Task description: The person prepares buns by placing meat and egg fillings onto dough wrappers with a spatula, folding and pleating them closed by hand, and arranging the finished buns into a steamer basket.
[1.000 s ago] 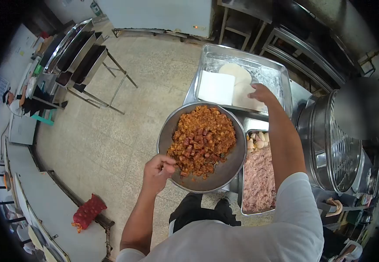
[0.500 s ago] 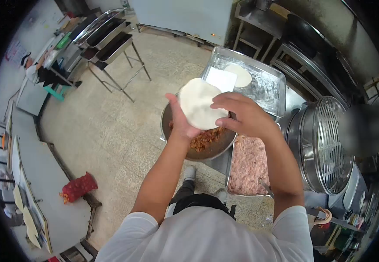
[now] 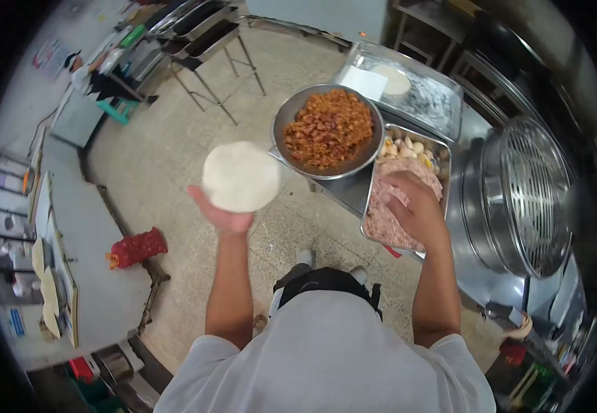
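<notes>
On the palm of my left hand (image 3: pixel 226 219) rests a round, flat dough wrapper (image 3: pixel 242 176), with the thumb sticking out at its left side. My right hand (image 3: pixel 417 201) is over the ground meat (image 3: pixel 382 215) in a metal tray. Its fingers are bent and apart from the thumb, and nothing shows between them. Whole peeled eggs or similar pale round pieces (image 3: pixel 409 146) fill the far end of that tray. Left of it, a metal bowl (image 3: pixel 278 131) holds a reddish-brown chopped filling (image 3: pixel 329 131).
A floured metal tray (image 3: pixel 443 113) with another dough round (image 3: pixel 391 80) and a white sheet (image 3: pixel 362 83) lies behind. Stacked steamers (image 3: pixel 519 199) stand at the right. A red mesh sack (image 3: pixel 138 248) lies at the left. A person (image 3: pixel 85 76) works far left.
My left hand has moved left with the dough wrapper, away from above the bowl. My right hand has left the wrapper and come over the meat tray. The camera view has shifted.
</notes>
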Demonstrator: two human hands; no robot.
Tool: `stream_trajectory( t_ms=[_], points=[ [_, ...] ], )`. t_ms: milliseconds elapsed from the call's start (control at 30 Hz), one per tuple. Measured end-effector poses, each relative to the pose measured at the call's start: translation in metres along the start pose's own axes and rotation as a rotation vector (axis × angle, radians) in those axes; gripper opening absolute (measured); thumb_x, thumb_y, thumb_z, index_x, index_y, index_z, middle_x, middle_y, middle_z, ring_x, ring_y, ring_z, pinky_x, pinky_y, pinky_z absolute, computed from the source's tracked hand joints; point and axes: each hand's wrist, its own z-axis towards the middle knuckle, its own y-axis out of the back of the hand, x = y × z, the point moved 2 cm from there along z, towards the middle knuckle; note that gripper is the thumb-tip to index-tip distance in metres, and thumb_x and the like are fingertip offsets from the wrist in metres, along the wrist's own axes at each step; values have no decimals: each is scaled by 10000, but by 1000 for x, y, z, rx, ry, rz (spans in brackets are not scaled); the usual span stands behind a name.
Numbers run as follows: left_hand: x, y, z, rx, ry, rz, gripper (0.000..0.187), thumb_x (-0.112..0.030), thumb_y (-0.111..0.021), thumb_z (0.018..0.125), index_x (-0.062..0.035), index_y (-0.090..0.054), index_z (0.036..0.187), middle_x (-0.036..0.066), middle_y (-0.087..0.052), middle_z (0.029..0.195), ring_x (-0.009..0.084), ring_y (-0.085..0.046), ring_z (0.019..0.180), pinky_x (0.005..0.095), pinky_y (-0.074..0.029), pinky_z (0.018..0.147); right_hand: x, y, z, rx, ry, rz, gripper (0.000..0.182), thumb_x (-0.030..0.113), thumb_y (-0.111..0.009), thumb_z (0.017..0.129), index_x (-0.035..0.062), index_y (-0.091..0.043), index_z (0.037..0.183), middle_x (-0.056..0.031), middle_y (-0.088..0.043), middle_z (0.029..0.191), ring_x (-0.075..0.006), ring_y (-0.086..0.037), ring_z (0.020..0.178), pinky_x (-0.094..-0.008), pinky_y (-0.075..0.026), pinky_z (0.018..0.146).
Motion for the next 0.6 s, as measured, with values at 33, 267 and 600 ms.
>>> stream_trajectory(
  t_ms=[33,267,600],
  points=[
    [-19,10,-6,-144,39,160,890,-670,-551,875,-85,-344,1513,159,-375,1553,392,-403,1389,600,-317,1144,1,5,-18,14,-26,-129,293,120,-701,854,-11,-647,1111,-179,-654,1099,-356,-638,995,-394,-505,877],
    [-40,47,-35,-70,260,36,853,-560,-604,888,-87,-305,1531,184,-339,1563,432,-361,1405,661,-297,1129,-41,15,-136,285,-758,-887,256,193,-632,863,25,-596,1054,-218,-621,997,-413,-644,951,-501,-516,806],
    [16,72,-30,-78,594,-62,860,-370,-702,805,-74,-314,1513,226,-415,1493,457,-418,1354,667,-352,1092,-47,1,-142,299,-748,-952,206,110,-508,897,54,-615,1064,-207,-640,998,-384,-689,855,-475,-560,712]
  ],
)
